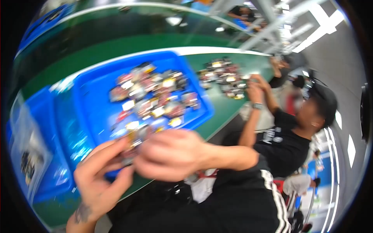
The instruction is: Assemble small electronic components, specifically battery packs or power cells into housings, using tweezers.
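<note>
1. Across the green table, the loose heap lay close to a co-worker; a knock from that person's hands could have scattered it over the edge.
2. At the blue tray, the hands were by the near rim; a dropped item might have landed outside it, or got lost in the tray's jumbled pile.
3. The left hand had thumb and fingers closed on a small shiny piece, in front of the pile. The right hand's fingers were curled against it; whether they pinched it, I could not tell. A fingertip hold risked slipping.
4. Counted, large to small: one green table; one blue tray, plus one blue bin at left; one clear bag over that bin; two masses of packets, too blurred to number singly; two own hands; one held piece, as far as showed.
</note>
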Motion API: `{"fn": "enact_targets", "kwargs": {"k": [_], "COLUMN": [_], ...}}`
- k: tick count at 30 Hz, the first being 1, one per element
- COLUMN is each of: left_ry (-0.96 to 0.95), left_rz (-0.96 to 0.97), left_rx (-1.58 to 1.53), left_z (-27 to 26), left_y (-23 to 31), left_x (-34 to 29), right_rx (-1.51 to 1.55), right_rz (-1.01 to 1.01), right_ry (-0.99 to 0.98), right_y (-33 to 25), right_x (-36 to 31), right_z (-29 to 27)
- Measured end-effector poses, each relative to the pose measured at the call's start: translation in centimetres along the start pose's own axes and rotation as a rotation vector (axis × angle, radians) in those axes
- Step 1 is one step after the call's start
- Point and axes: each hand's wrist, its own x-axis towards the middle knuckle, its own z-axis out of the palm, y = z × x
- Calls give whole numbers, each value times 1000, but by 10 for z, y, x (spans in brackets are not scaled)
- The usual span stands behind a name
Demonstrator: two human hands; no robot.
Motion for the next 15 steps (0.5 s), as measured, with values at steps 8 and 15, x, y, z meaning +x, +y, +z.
{"fn": "enact_targets", "kwargs": {"k": [8, 15], "left_ry": [2, 7], "left_rz": [-25, 0], "left_rx": [-248, -184], "left_z": [-1, -2], "left_y": [-14, -13], "left_x": [1, -9], "right_rx": [299, 204], "right_rz": [104, 77], "right_ry": [86, 169], "right_y": [-8, -16], "right_x": [17, 21], "right_z": [-9, -3]}}
